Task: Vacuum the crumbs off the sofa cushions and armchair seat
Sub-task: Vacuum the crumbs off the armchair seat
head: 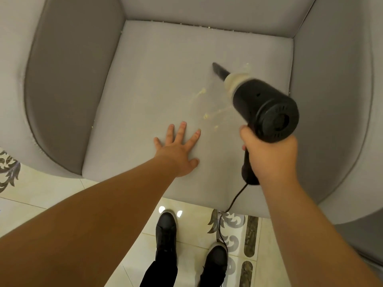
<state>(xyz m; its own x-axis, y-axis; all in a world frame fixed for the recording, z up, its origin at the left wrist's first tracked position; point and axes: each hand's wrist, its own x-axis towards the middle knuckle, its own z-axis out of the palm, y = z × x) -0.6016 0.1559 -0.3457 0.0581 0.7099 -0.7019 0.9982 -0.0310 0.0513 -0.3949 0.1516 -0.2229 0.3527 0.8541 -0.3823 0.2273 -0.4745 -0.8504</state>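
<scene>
Your right hand (271, 156) grips the vacuum (263, 108), nozzle mid-seat on the armchair seat (145, 96); left hand (178, 150) lies splayed near the front edge. Crumbs (202, 92) may scatter into the rear seam if you sweep fast

vacuum (266, 109): I see a black handheld one with a cream collar and a thin black nozzle (218, 71), tilted down, tip at or just above the seat's right half; blurred
cord (236, 197): I see it, thin and black, trailing from the handle over the seat's front edge
armchair seat (157, 79): I see a pale grey square cushion between darker grey arms
crumbs (202, 91): I see yellowish bits mid-seat, more near the nozzle and along the back seam
</scene>
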